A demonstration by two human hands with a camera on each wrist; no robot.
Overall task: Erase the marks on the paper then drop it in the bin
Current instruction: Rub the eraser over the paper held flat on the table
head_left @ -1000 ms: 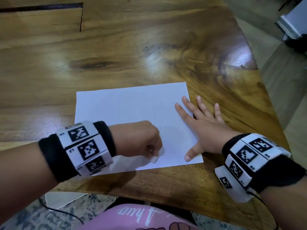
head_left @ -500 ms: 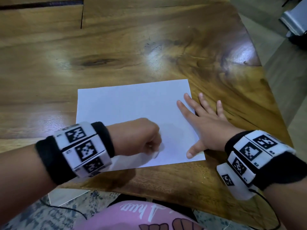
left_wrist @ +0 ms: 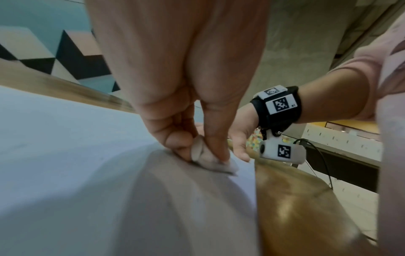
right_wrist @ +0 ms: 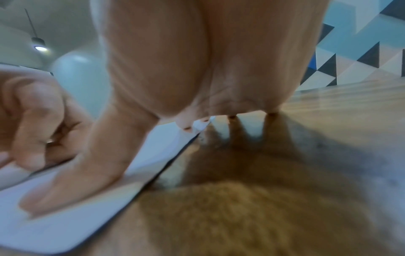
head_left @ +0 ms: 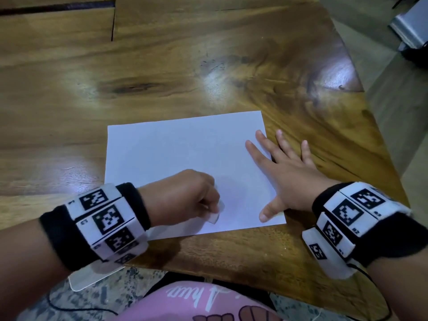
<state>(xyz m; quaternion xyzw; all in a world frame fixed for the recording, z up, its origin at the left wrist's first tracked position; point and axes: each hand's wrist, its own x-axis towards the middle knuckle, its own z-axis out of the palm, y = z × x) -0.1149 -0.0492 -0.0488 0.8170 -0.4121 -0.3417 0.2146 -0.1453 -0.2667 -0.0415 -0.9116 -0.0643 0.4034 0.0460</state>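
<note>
A white sheet of paper lies flat near the front edge of the wooden table. I see no marks on it in the head view. My left hand pinches a small white eraser between thumb and fingers and presses it on the paper's lower middle; the left wrist view shows the eraser against the sheet. My right hand lies flat with spread fingers on the paper's right edge, thumb on the sheet, the outer fingers on the wood. No bin is in view.
The table's right edge slants away beside my right wrist, with tiled floor beyond. A grey-white object stands on the floor at the top right. A flat white thing and a black cable lie on the floor under the table's front edge.
The left hand with the eraser has shifted slightly on the lower middle of the paper. The right hand stays flat on the paper's right edge.
</note>
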